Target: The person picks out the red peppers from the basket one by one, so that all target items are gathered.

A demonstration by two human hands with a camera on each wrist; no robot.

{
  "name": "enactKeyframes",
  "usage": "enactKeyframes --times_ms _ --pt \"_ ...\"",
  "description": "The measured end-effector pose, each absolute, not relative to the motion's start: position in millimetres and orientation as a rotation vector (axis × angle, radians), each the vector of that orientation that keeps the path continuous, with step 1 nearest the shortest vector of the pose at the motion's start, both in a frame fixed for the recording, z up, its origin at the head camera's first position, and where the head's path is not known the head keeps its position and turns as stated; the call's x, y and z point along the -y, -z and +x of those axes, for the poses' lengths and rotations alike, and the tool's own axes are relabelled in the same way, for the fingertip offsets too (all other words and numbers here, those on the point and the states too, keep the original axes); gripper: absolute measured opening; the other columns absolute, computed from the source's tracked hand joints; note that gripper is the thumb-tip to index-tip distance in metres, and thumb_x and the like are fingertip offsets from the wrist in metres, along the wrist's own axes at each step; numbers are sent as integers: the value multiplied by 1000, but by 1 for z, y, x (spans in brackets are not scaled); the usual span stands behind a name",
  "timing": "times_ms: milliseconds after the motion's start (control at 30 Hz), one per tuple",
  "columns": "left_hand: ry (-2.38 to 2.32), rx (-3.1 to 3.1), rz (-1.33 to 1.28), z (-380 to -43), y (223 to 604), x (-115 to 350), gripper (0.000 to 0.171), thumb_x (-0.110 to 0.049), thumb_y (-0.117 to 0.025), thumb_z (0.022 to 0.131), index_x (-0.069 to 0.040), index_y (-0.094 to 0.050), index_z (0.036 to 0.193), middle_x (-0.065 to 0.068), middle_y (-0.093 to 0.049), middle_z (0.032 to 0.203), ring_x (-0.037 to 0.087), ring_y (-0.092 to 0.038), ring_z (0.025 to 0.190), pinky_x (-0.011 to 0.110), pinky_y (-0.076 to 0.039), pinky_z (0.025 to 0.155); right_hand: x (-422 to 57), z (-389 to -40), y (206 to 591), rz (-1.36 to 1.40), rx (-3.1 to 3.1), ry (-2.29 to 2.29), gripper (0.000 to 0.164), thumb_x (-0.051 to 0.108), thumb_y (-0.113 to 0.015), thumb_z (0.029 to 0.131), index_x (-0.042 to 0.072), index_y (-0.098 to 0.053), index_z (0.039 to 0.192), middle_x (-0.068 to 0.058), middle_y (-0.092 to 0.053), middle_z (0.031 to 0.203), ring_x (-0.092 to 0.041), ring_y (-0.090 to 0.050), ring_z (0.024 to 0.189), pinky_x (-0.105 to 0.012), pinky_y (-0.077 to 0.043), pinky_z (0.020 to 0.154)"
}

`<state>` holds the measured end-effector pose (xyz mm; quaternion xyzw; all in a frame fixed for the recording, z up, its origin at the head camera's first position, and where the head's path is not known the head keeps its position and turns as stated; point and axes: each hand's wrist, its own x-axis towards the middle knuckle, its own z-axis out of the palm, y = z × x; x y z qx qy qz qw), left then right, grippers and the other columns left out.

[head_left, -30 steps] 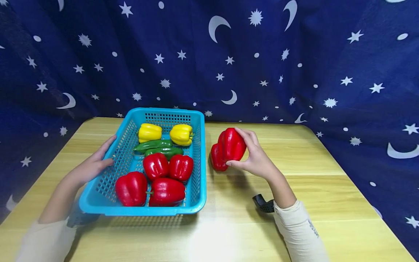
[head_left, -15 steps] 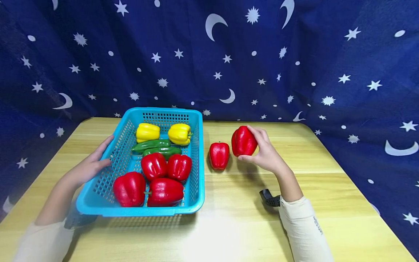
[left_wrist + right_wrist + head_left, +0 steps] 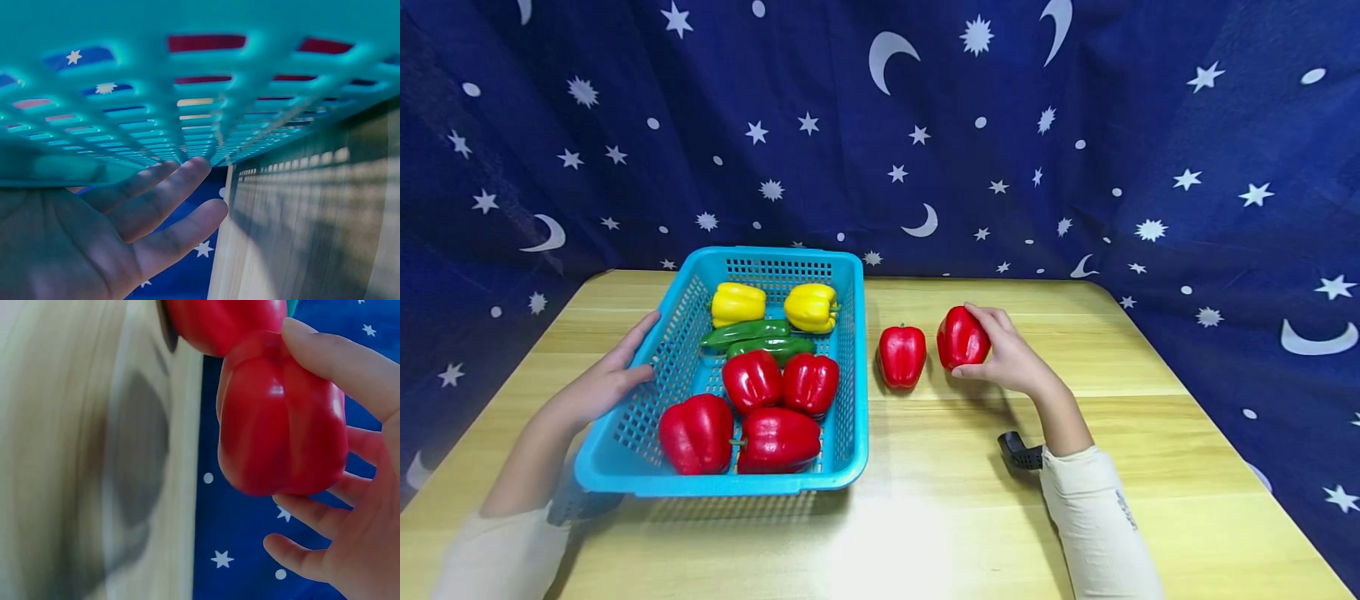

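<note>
My right hand [image 3: 1003,354] holds a red bell pepper [image 3: 963,337] between thumb and fingers. In the right wrist view the same bell pepper [image 3: 281,419] hangs a little above the table, apart from its shadow. A second red bell pepper [image 3: 902,357] stands on the table just left of it, stem up. At the left, my left hand [image 3: 602,383] lies against the side of a blue plastic basket [image 3: 859,367]. The left wrist view shows its fingers [image 3: 165,194] nearly straight beside the perforated wall; the thumb is hidden there.
Inside the basket lie two yellow bell peppers [image 3: 812,307], two green peppers [image 3: 771,348] and several red bell peppers [image 3: 780,439]. The wooden table [image 3: 1120,492] ends at a blue curtain [image 3: 820,192] with stars and moons. A black piece [image 3: 1021,454] sits by the right wrist.
My right hand has carried its red bell pepper rightward, from in front of the standing one, and then slightly lower. The left hand and basket stay nearly in place; the head view has shifted slightly.
</note>
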<state>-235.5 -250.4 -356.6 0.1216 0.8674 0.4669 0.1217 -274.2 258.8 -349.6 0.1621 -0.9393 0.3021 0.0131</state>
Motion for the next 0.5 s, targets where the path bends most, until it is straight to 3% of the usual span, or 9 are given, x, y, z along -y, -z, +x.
enactKeyframes --times_ms 500 --pt "-1381 -2522 357 -235 357 250 76 -2 -34 90 -16 16 145 30 8 147 62 -12 124 65 -44 79 -260 -279 363 459 3018 -891 97 21 -80 64 10 -25 144 -20 -32 135 -45 -40 120 -60 -42 91"
